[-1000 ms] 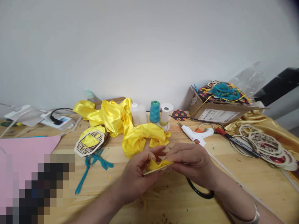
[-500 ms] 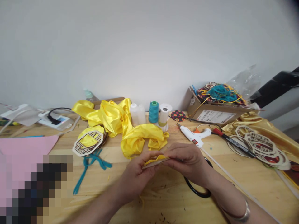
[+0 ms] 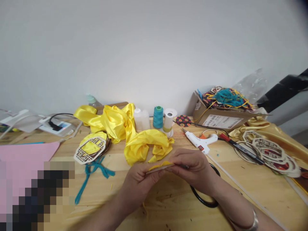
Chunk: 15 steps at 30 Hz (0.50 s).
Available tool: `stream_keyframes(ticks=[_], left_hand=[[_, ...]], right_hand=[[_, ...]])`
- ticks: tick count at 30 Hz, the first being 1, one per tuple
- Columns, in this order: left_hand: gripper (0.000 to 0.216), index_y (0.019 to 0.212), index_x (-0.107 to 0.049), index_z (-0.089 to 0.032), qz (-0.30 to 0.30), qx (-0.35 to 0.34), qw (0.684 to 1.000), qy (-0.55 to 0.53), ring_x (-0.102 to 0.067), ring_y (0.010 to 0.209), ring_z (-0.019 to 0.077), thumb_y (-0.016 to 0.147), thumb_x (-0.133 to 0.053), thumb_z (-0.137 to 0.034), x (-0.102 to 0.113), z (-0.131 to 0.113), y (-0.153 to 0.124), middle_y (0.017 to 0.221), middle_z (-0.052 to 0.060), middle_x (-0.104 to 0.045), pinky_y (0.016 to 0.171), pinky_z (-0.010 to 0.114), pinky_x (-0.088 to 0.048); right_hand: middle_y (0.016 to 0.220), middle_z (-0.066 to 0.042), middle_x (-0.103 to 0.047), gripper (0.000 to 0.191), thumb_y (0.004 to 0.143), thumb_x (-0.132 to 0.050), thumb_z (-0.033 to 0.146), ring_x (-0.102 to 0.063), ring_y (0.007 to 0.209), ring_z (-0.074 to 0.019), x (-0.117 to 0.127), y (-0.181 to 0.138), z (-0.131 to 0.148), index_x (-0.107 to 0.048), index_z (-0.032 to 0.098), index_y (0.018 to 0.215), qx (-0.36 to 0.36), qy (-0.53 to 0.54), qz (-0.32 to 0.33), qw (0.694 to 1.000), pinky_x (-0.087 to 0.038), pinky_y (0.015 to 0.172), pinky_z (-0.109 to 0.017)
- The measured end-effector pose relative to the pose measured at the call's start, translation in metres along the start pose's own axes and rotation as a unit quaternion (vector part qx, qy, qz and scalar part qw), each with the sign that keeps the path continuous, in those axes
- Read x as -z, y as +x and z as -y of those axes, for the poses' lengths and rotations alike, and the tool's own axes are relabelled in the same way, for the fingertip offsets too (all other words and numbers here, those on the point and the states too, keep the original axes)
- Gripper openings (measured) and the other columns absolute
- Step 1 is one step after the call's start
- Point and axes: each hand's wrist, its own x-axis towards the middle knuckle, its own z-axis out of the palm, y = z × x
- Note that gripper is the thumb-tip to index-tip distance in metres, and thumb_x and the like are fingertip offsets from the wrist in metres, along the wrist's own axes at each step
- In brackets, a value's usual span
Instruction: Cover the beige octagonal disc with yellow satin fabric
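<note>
A thin flat wooden piece with yellow satin fabric [image 3: 160, 167] on its top is held edge-on between my two hands. My left hand [image 3: 141, 179] pinches its left end, fingers behind and thumb along the near edge. With fingertips and thumb together, my right hand [image 3: 192, 166] grips the right end. A black loop [image 3: 204, 202], looking like a scissors handle, shows below my right wrist; whether that hand also holds it is hidden. Just beyond my hands lies a crumpled yellow satin strip [image 3: 146, 144]. A yellow thread [image 3: 145, 208] hangs below my left hand.
A white glue gun [image 3: 201, 141] and a marker [image 3: 243, 149] lie right. Wooden cutouts [image 3: 269, 149] sit beside a cardboard box [image 3: 216, 117]. Behind stand a teal thread cone [image 3: 158, 117], a white spool [image 3: 169, 120] and plastic bottles [image 3: 141, 118]. Left are a fretwork frame [image 3: 90, 149] and teal yarn [image 3: 96, 168].
My left fingers have shifted slightly along the wooden piece, which stays between both hands. The whole view has moved a little; the things on the table lie as before.
</note>
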Motion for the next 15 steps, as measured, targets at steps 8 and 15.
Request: stream_keyframes(ticks=[8,15], left_hand=[[0.027,0.106,-0.070,-0.026,0.000,0.024,0.998,0.053,-0.066,0.086,0.0218,0.084,-0.053,-0.028,0.001,0.002,-0.002,0.092,0.000,-0.074,0.078,0.034,-0.052],[0.023,0.096,-0.072,-0.025,0.005,0.012,0.987,0.157,-0.063,0.075,0.0168,0.084,-0.052,-0.024,0.002,0.005,-0.003,0.079,-0.004,-0.071,0.071,0.025,-0.049]], right_hand=[[0.078,-0.005,-0.066,0.008,0.082,-0.061,0.020,-0.058,0.073,-0.0149,0.000,-0.002,-0.001,-0.068,0.017,0.083,-0.020,-0.018,0.004,1.000,-0.045,0.066,-0.027],[0.084,-0.005,-0.066,0.018,0.087,-0.055,0.030,-0.059,0.078,-0.0149,0.014,0.002,0.009,-0.068,0.017,0.088,-0.058,0.005,-0.002,0.998,-0.045,0.071,-0.026]])
